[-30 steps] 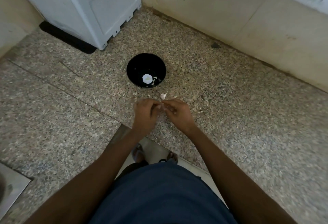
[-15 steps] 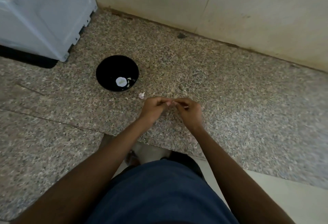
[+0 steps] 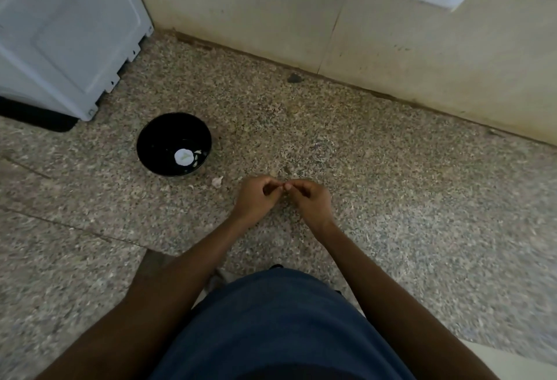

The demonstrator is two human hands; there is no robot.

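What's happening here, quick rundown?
A person stands at a speckled stone counter with both hands together. The left hand and right hand pinch a small piece between their fingertips, mostly hidden; it looks like garlic being peeled, but I can't be sure. A black bowl to the left holds a few white bits. One loose pale clove lies on the counter between bowl and hands.
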